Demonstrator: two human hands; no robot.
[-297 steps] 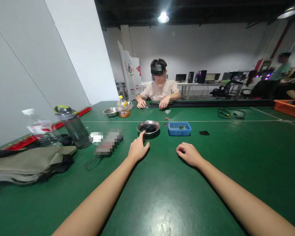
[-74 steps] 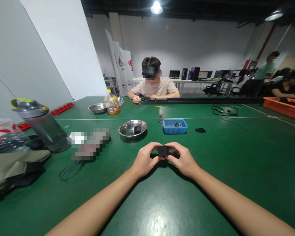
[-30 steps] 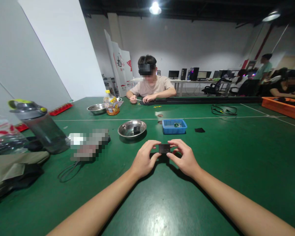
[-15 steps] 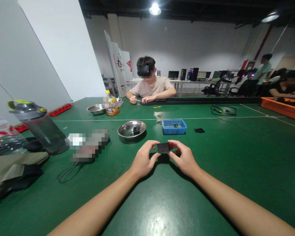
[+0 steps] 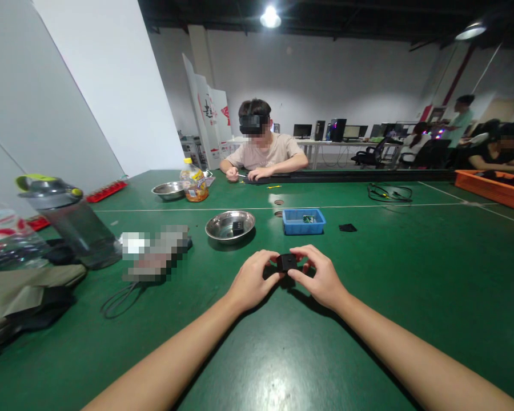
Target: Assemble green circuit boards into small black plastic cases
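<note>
1. Two hands, our left hand (image 5: 252, 279) and right hand (image 5: 321, 278), pinch one small black block (image 5: 286, 262) between fingertips, low over the green table (image 5: 282, 342).
2. We should keep both pinches firm and even, so it cannot twist.
3. Behind it stand the steel bowl (image 5: 230, 226) and blue tray (image 5: 304, 221).

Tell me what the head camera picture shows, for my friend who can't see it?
Two bare hands, left hand and right hand, hold a small black block together over a green table. Behind them sit a metal bowl and a blue tray; another person works across the table.
</note>
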